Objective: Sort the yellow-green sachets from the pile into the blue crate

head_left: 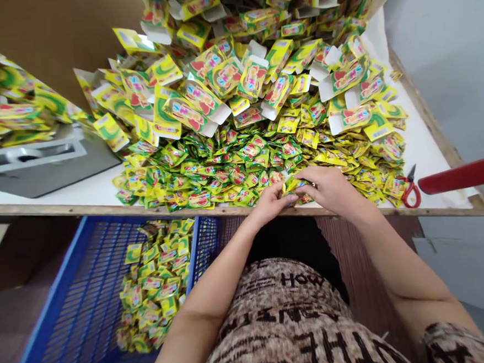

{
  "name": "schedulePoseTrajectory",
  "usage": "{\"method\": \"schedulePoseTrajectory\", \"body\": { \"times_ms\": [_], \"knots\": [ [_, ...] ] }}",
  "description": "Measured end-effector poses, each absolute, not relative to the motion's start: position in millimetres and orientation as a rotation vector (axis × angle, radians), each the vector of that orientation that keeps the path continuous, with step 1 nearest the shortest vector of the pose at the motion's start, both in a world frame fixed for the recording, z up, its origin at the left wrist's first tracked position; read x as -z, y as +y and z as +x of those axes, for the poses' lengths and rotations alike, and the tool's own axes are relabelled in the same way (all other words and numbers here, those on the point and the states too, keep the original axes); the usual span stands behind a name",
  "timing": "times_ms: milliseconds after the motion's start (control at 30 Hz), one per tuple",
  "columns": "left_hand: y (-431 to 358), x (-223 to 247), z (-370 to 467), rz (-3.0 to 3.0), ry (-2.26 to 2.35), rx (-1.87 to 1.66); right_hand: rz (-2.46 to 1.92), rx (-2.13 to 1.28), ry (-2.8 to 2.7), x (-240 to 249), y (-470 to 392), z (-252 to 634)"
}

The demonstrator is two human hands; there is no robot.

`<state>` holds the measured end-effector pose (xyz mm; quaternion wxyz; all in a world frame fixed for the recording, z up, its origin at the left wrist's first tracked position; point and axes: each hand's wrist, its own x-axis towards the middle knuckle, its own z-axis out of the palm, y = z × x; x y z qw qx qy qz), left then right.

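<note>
At the table's front edge my two hands meet around a small yellow-green packet (292, 185). My left hand (273, 202) pinches its left side, and my right hand (327, 189) has its fingers closed on the right side. Partly hidden by the fingers, the packet's exact shape is hard to make out. Just beyond my hands spreads a heap of small green and yellow sachets (237, 173). Behind that rises a pile of yellow-green printed boxes (218, 78), many with open white flaps.
Red-handled scissors (411, 194) lie at the table's right end, near a red pole (461, 174). Below left, a blue crate (74, 304) holds many filled boxes. A wooden rim (428, 113) edges the table; a grey box (62, 166) stands on the left.
</note>
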<state>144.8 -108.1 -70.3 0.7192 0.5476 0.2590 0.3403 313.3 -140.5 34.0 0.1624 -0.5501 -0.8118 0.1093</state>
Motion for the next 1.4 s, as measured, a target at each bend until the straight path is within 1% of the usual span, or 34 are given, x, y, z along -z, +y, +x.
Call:
{"method": "schedulePoseTrajectory", "body": {
  "times_ms": [67,200,267,367,467,633,800,1000,1133,1233,1300,1400],
  "knots": [
    [-109,69,145,1.2,0.58,-0.771,-1.59,-0.242,-2.329,-30,-140,310],
    [-107,65,144,1.213,0.553,-0.817,-1.617,0.008,-2.321,-19,-146,304],
    [-107,62,144,1.228,0.562,-0.805,-1.585,0.056,-2.288,-15,-149,304],
    [-109,59,146,1.215,0.641,-0.786,-1.52,-0.068,-2.198,-13,-149,308],
    [-114,54,151,1.123,0.721,-0.845,-1.461,-0.238,-2.139,-13,-148,312],
    [-121,47,155,1.07,0.751,-0.876,-1.468,-0.163,-2.098,-13,-147,312],
    [-118,50,149,1.101,0.716,-0.862,-1.402,-0.109,-2.27,-20,-143,318],
    [-118,54,141,1.245,0.656,-0.743,-1.422,-0.262,-2.32,-7,-139,318],
    [-119,55,138,1.246,0.64,-0.737,-1.373,-0.501,-2.471,-7,-138,314],
    [-118,57,138,1.227,0.637,-0.748,-1.459,-0.519,-2.511,-11,-142,316],
    [-117,60,138,1.207,0.629,-0.769,-1.513,-0.514,-2.452,-11,-147,320],
    [-117,62,140,1.168,0.64,-0.813,-1.474,-0.706,-2.109,-4,-156,324]
  ]
}}
